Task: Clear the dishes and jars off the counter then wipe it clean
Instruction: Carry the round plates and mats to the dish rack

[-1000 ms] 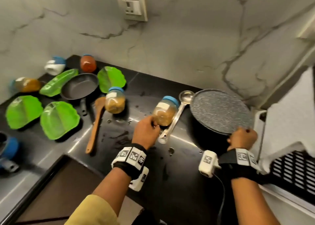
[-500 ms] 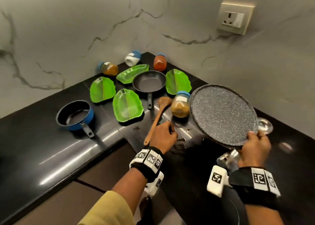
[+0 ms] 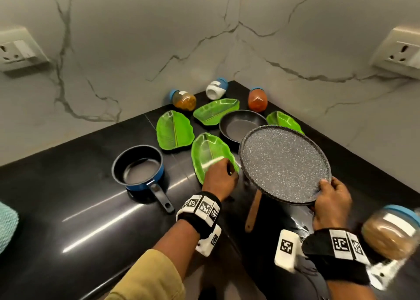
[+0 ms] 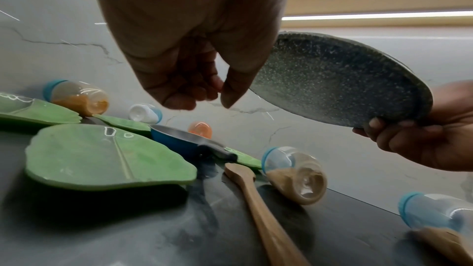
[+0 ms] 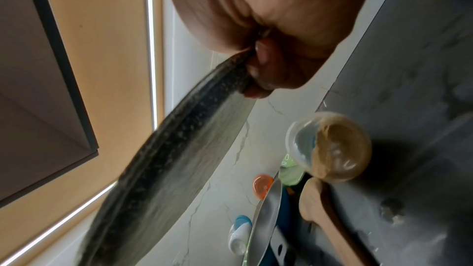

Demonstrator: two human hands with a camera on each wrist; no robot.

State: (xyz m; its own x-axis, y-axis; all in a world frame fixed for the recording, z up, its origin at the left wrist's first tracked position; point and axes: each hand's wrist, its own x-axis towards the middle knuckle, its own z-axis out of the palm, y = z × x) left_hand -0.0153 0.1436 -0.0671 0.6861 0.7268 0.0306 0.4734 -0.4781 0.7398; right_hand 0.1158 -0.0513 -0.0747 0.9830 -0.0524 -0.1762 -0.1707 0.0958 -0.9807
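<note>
My right hand grips the near rim of a speckled grey flat pan, held tilted above the black counter. The right wrist view shows the fingers curled under the pan's edge. My left hand hovers over the near end of a green leaf plate. In the left wrist view its fingers hang loosely curled and hold nothing, above that plate. Spice jars lie in the corner: yellow, white, orange.
A blue saucepan, a black frying pan and other green leaf plates crowd the corner. A wooden spatula lies under the held pan. A brown spice jar sits at the right. A teal cloth shows at the left edge.
My right hand lifted the grey pan and carried it left over the counter. My left hand moved from the brown jar, past the spatula, to the green plate. The view swung left.
</note>
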